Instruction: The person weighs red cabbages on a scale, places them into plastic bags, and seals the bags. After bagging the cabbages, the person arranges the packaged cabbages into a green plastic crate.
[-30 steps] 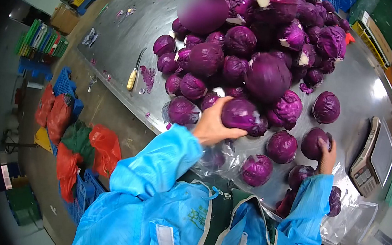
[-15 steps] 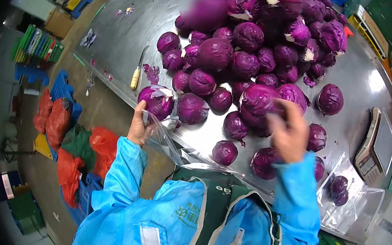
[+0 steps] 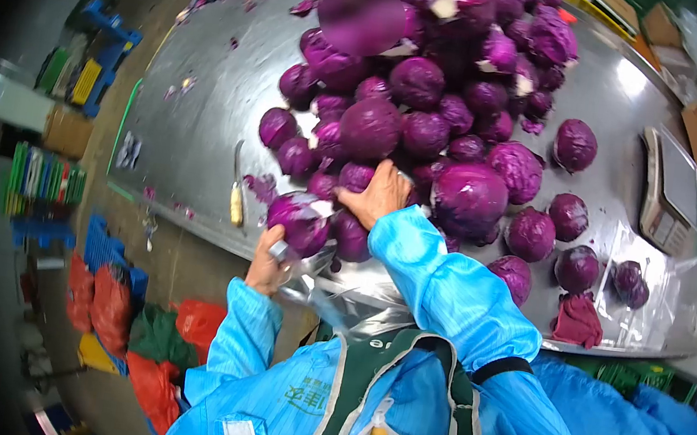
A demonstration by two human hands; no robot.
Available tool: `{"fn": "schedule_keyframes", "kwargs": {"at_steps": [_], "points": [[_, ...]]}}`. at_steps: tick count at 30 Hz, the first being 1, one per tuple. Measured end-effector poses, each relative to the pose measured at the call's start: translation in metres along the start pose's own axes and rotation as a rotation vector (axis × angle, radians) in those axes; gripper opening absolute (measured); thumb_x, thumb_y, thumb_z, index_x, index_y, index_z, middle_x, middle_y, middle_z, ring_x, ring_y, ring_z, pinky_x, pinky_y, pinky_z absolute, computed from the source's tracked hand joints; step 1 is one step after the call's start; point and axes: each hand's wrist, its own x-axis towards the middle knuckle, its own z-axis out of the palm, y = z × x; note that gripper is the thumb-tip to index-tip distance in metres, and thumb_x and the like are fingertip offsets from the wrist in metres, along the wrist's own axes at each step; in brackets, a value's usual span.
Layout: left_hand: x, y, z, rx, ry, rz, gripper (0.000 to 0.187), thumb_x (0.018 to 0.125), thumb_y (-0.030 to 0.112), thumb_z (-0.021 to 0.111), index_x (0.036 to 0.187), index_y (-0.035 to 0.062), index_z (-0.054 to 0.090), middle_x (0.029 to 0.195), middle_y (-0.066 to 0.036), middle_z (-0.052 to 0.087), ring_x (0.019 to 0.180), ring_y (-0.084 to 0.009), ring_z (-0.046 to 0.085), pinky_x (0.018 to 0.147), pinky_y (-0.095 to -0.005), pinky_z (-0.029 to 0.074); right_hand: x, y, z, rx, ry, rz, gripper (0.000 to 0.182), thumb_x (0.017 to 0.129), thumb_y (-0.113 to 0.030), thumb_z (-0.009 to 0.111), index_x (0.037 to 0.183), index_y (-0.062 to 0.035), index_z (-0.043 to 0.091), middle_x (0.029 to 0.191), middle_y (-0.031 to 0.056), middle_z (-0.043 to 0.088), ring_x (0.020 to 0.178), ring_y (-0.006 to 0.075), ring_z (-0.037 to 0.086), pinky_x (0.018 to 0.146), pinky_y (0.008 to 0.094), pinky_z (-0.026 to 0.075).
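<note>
1. Purple cabbage is sitting near the table edge in the head view; my left hand is holding its side, thumb curled against it, and clear film is lying just below.
2. My right hand is resting part-open over a smaller cabbage; I cannot tell whether it is gripping.
3. I seem to be bringing cabbages together beside the film, which is calling for a steady left hold and surer right grip.
4. Film and cabbage are hiding my left fingertips; blur is masking part of the pile.
</note>
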Motion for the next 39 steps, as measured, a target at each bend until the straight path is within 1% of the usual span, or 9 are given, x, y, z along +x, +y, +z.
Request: {"fn": "schedule_keyframes", "kwargs": {"at_steps": [7,12,17,19,21,23,26,32,39], "points": [[0.023,0.060,0.019,0.178,-0.149,0.225,0.061,0.078,0.035,0.059,0.125,-0.0011,0.045,0.117,-0.012,0.056,0.109,-0.0237,0.055,0.095,-0.0367,0.045,-0.049,0.013,-0.147,0.700,-0.208,-0.135,0.079,0.058,-0.030,0.081,0.121,-0.0014,0.042,0.106,0.0184,0.055,0.103,0.0284,0.056,0.092,0.0361,0.042],[0.025,0.092,0.231,0.429,-0.611,0.100,0.077,0.073,0.047,0.065,0.127,-0.0033,0.043,0.119,-0.015,0.055,0.108,-0.0246,0.056,0.094,-0.0363,0.044,-0.052,0.097,-0.286,0.792,0.101,-0.018,0.077,0.061,-0.024,0.082,0.121,-0.0001,0.042,0.107,0.0147,0.056,0.099,0.0232,0.057,0.091,0.0354,0.045],[0.041,0.070,0.453,0.834,-0.815,-0.109,0.053,0.083,0.031,0.059,0.125,-0.0001,0.046,0.112,-0.010,0.059,0.098,-0.0215,0.060,0.088,-0.0333,0.047,-0.030,0.244,-0.418,0.659,0.569,0.254,0.069,0.061,-0.020,0.082,0.116,0.0026,0.046,0.104,0.0144,0.058,0.093,0.0211,0.059,0.084,0.0325,0.048],[0.040,0.032,0.550,0.890,-0.954,-0.010,0.047,0.084,0.026,0.060,0.122,0.0003,0.047,0.107,-0.009,0.060,0.091,-0.0197,0.062,0.076,-0.0314,0.051,-0.013,0.300,-0.460,0.761,0.804,0.222,0.066,0.061,-0.020,0.082,0.112,0.0035,0.047,0.103,0.0141,0.059,0.093,0.0222,0.058,0.085,0.0322,0.047],[0.073,-0.024,0.630,0.974,-1.044,0.075,0.053,0.081,0.038,0.063,0.121,0.0066,0.049,0.105,-0.007,0.060,0.089,-0.0138,0.060,0.076,-0.0298,0.049,0.006,0.342,-0.504,0.836,0.974,0.327,0.065,0.059,-0.018,0.080,0.110,0.0054,0.047,0.101,0.0158,0.058,0.093,0.0232,0.057,0.084,0.0325,0.046],[0.087,-0.069,0.707,1.255,-0.889,0.174,0.063,0.073,0.041,0.071,0.120,0.0032,0.050,0.104,-0.009,0.060,0.089,-0.0160,0.060,0.076,-0.0291,0.048,0.028,0.392,-0.536,0.802,1.104,0.292,0.069,0.057,-0.021,0.081,0.110,0.0062,0.046,0.102,0.0179,0.057,0.094,0.0242,0.057,0.084,0.0331,0.046],[0.133,-0.159,0.788,1.128,-0.927,0.528,0.083,0.058,0.048,0.080,0.116,-0.0021,0.049,0.104,-0.016,0.061,0.092,-0.0230,0.061,0.082,-0.0314,0.047,0.048,0.442,-0.581,0.515,1.156,0.401,0.076,0.054,-0.028,0.082,0.111,0.0064,0.046,0.107,0.0216,0.055,0.098,0.0304,0.056,0.088,0.0359,0.044],[0.154,-0.251,0.874,1.242,-0.924,0.601,0.093,0.053,0.050,0.081,0.122,-0.0004,0.044,0.110,-0.020,0.059,0.101,-0.0298,0.060,0.090,-0.0343,0.045,0.081,0.519,-0.609,0.081,1.182,0.571,0.080,0.057,-0.038,0.080,0.117,0.0026,0.045,0.116,0.0242,0.051,0.109,0.0379,0.050,0.093,0.0415,0.040],[0.175,-0.267,0.876,1.435,-1.141,0.632,0.102,0.060,0.049,0.079,0.136,0.0027,0.029,0.118,-0.024,0.054,0.112,-0.0335,0.053,0.093,-0.0360,0.044,0.090,0.543,-0.611,-0.120,1.113,0.726,0.070,0.072,-0.051,0.067,0.118,-0.0011,0.049,0.125,0.0192,0.046,0.114,0.0380,0.046,0.094,0.0485,0.036]]}}
